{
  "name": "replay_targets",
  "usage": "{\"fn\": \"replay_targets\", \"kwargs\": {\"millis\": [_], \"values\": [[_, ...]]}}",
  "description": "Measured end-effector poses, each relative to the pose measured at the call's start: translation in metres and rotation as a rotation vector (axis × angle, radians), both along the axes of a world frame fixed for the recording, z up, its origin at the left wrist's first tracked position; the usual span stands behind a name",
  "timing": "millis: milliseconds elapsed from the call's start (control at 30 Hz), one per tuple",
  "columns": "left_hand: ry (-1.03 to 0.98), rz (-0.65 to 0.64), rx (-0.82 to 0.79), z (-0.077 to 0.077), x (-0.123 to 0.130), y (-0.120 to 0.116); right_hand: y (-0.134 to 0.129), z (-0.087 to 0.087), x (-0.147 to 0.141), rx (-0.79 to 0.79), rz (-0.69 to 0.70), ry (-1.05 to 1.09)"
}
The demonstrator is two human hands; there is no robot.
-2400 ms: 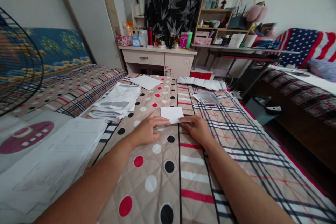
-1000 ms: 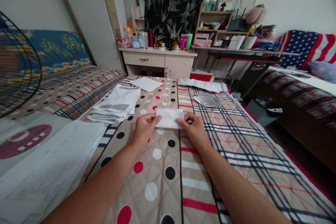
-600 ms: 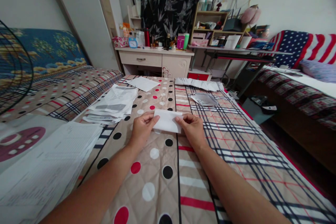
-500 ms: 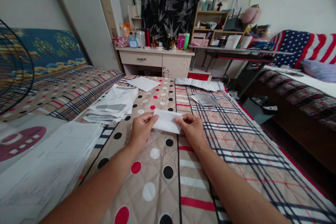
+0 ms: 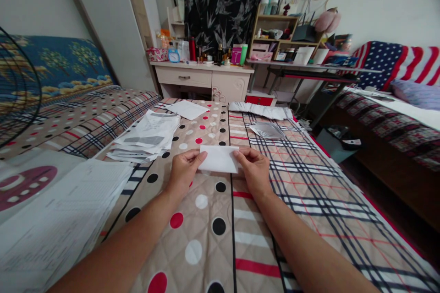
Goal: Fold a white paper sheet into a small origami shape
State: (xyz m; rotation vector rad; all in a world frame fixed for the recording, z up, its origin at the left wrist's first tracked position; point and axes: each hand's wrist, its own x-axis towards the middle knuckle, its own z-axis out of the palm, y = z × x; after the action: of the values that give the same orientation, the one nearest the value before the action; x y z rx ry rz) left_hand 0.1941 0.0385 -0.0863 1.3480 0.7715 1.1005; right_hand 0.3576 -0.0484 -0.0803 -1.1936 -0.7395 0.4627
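Between my hands is a small white piece of folded paper [image 5: 220, 159], held a little above the patterned bedspread [image 5: 202, 233]. My left hand [image 5: 186, 167] pinches its left edge, thumb on the near face and fingers behind. At the right edge, my right hand [image 5: 253, 165] grips it the same way, thumb in front. The paper faces me nearly level, and no print shows on it. What lies behind it is hidden.
Left of my hands lies a stack of printed sheets [image 5: 147, 135], with a larger pile [image 5: 65, 210] nearer. Beyond are a white sheet [image 5: 188, 109], a silvery packet [image 5: 267, 130] and a long whitish bundle [image 5: 259, 111]. A black wire fan guard [image 5: 20, 87] stands far left.
My right hand has shifted slightly right along the paper to its edge. The paper has straightened from a slight tilt to nearly level. My left hand keeps its hold.
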Motion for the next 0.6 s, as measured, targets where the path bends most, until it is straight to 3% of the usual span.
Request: {"fn": "replay_targets", "kwargs": {"millis": [133, 600], "values": [[0.008, -0.009, 0.009, 0.0005, 0.0000, -0.0013, -0.0004, 0.0007, -0.0016, 0.030, -0.066, -0.013], [0.027, 0.032, 0.098, 0.0055, -0.0005, -0.0030, -0.0035, 0.0048, -0.0054, 0.054, -0.076, -0.066]]}}
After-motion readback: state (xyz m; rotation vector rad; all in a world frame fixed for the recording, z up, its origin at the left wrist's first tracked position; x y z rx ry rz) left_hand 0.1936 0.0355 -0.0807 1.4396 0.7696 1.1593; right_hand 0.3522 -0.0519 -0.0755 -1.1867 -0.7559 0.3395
